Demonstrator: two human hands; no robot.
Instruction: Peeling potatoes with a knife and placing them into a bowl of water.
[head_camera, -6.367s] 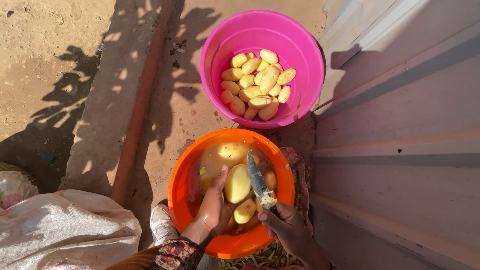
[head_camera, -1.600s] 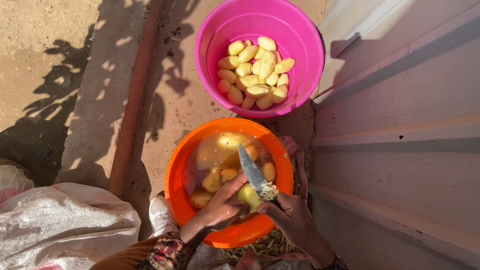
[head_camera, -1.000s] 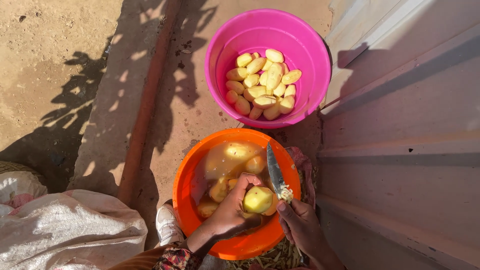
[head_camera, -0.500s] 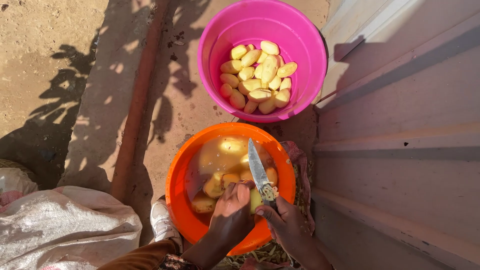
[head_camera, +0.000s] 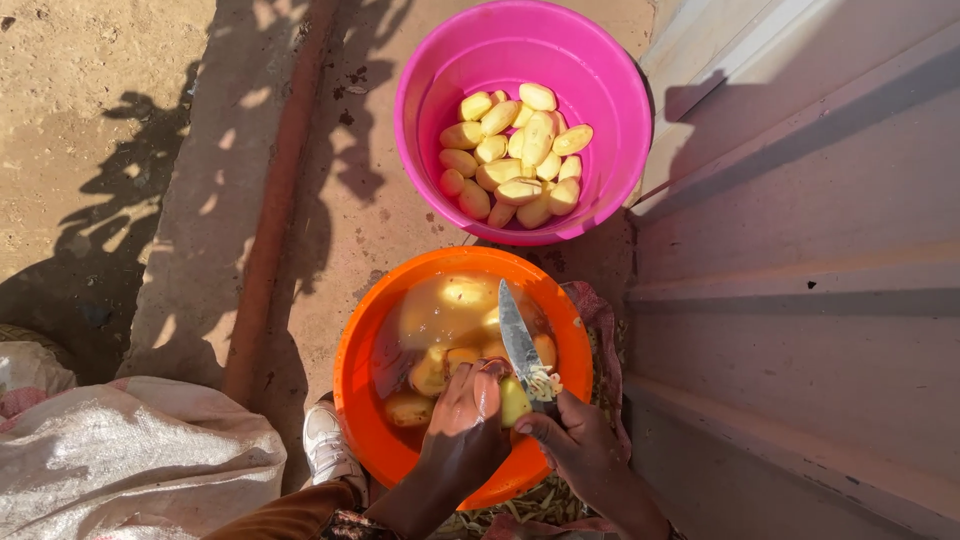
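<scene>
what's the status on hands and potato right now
Left hand grips potato over orange basin. Right hand holds knife. Nothing in the way.

Outdoor home yard, probably: dirt ground (head_camera: 90, 90), concrete step (head_camera: 800, 300), wash basins (head_camera: 360, 400).

Sunlit sandy ground (head_camera: 90, 90), concrete strip (head_camera: 370, 210), corrugated metal wall (head_camera: 800, 250), leaf shadows.

Bare left hand (head_camera: 468, 425) and bare right hand (head_camera: 580, 450), no rings or gloves showing. Rust-brown sleeve (head_camera: 290, 512) well back from the left fingers, ending in a dark patterned cuff (head_camera: 345, 522). White shoe (head_camera: 326, 447) beside that wrist.
</scene>
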